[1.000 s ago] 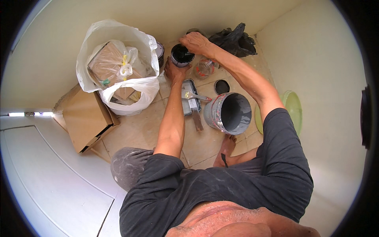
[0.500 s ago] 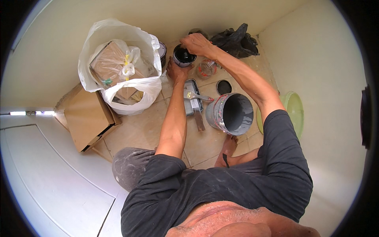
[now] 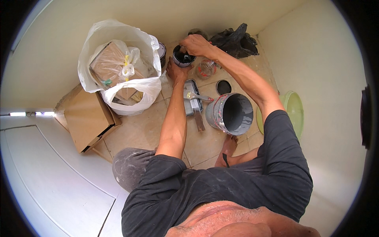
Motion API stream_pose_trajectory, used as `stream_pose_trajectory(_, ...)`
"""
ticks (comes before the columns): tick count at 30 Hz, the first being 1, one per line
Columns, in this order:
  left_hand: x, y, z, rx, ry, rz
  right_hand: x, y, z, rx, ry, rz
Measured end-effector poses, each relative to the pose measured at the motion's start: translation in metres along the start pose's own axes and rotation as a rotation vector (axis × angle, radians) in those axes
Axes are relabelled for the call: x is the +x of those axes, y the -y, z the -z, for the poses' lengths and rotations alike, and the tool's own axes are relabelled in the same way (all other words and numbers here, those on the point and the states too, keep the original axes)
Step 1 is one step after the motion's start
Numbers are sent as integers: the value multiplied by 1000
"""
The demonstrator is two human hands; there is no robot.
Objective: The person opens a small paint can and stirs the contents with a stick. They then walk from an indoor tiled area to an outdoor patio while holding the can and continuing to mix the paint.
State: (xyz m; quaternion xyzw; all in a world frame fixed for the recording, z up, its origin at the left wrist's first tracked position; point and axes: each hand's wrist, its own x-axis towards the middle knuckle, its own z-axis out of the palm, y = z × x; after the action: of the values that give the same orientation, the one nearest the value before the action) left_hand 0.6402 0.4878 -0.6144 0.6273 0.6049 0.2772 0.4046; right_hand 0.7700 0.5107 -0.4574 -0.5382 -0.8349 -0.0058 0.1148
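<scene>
Your left hand (image 3: 177, 72) is wrapped round the near-left side of the tin (image 3: 184, 64), its fingers and thumb partly spread and holding the wall. The tin stands upright on the tiled floor (image 3: 144, 128), at the far side near the wall, with black material inside. Your right hand (image 3: 196, 44) is over the tin's far-right rim, fingers curled down toward the opening; you cannot tell from here what, if anything, they grip. Just right of the tin is a clear jar (image 3: 207, 68). Nearer to you, a brush (image 3: 198, 96) lies across a tray (image 3: 188, 106), left of the grey bucket (image 3: 215, 115). Farther left stands a white plastic bag (image 3: 132, 103).
</scene>
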Motion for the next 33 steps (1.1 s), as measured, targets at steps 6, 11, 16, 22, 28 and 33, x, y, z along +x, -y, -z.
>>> stream_pose_trajectory(6, -1, -3, -2, 8, 0, 7, -1, -11, -5, -184, -111, 130)
stream_pose_trajectory(11, 1, 1, 3, -2, -1, 28, 0, -14, 6, -140, 151, 73)
stream_pose_trajectory(16, -1, 0, -3, -13, 10, 6, -9, -14, -6, 13, -88, 70)
stream_pose_trajectory(22, 2, 3, -2, -8, 15, 2, 2, -10, -2, -168, -48, 65)
stream_pose_trajectory(28, -1, 0, 3, 31, -10, 6, -5, -7, 8, -141, 56, 84)
stream_pose_trajectory(33, 0, 0, 0, -12, 1, -17, -5, -11, 2, 49, 59, 30)
